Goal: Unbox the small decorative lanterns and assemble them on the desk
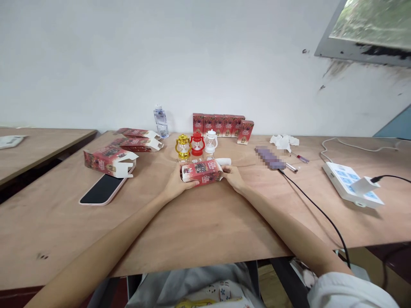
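Note:
Both my hands grip a small red printed box (202, 171) lying on its side on the wooden table (205, 222). My left hand (178, 182) wraps its left end. My right hand (233, 176) closes on its right end, where a white flap (224, 161) sticks out. Just behind the box stand three toy lanterns: a gold lantern (183, 146), a red lantern (197, 144) and a white lantern (210, 142).
Several upright red boxes (222, 124) line the wall, with a water bottle (160, 121) beside them. Opened red boxes (111, 160) and a phone (102, 189) lie at left. At right are crumpled tissue (284, 141), a power strip (352, 184) and a black cable (316, 207).

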Motion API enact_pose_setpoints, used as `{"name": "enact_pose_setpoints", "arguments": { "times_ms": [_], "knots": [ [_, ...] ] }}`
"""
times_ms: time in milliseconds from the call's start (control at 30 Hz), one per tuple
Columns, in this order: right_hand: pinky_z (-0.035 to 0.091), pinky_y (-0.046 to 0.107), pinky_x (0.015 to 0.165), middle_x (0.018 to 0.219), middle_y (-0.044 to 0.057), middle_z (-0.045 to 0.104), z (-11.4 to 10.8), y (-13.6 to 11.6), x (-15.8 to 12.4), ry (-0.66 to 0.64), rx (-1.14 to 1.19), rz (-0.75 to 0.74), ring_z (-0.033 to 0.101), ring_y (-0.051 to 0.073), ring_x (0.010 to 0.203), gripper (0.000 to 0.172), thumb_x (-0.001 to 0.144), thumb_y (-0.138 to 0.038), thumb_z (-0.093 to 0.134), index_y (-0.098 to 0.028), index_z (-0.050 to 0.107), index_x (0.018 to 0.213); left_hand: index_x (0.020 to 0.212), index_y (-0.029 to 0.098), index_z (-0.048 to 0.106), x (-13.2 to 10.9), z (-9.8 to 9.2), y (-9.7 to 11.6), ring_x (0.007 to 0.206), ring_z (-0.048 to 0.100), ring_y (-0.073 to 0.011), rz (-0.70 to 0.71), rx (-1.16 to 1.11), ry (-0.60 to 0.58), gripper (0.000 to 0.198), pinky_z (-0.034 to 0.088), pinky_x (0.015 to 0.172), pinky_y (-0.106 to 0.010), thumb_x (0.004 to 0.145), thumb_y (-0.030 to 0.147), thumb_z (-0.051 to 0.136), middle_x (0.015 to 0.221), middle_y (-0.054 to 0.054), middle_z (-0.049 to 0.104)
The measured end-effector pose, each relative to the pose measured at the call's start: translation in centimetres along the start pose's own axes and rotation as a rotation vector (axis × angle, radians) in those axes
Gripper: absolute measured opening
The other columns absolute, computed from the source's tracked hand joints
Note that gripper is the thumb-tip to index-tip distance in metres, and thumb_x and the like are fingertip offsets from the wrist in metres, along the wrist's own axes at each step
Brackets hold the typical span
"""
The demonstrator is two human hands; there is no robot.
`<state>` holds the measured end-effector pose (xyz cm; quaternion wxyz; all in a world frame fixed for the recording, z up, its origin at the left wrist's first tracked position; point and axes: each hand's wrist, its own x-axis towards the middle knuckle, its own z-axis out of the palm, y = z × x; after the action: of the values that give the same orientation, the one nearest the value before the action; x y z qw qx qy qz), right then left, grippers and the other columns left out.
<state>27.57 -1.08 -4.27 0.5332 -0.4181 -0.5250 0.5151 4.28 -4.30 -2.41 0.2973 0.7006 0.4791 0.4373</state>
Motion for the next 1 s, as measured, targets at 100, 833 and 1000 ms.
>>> {"name": "enact_pose_setpoints", "arguments": {
  "times_ms": [100,833,1000],
  "knots": [
    [0.049,0.032,0.077,0.075,0.002,0.069,-1.2,-0.2,0.5,0.083,0.055,-0.017,0.063,0.018,0.076,0.020,0.054,-0.029,0.076,-0.018,0.067,0.068,0.110,0.019,0.043,0.1,0.1,0.0,0.100,0.058,-0.0240,-0.035,-0.038,0.007,0.068,0.046,0.088,-0.040,0.056,0.041,0.078,0.107,-0.006,0.059],
    [0.047,0.032,0.077,0.086,0.004,0.063,-4.9,-4.2,0.9,0.615,-0.249,-0.439,0.059,0.016,0.082,0.032,0.082,-0.047,0.052,-0.018,0.057,0.095,0.122,0.021,0.039,-0.6,-0.1,0.6,0.104,0.057,-0.0257,0.250,0.206,0.249,0.066,0.047,0.091,-0.044,0.065,0.032,0.071,0.114,-0.009,0.055],
    [0.043,0.038,0.087,0.102,0.007,0.059,-5.2,-3.4,0.9,0.631,-0.426,-0.482,0.056,0.019,0.096,0.030,0.087,-0.041,0.042,-0.019,0.053,0.104,0.123,0.025,0.039,-0.9,-0.2,0.8,0.110,0.052,-0.0260,0.471,0.283,0.244,0.061,0.045,0.095,-0.047,0.069,0.025,0.066,0.118,-0.008,0.052]
  ]
}}
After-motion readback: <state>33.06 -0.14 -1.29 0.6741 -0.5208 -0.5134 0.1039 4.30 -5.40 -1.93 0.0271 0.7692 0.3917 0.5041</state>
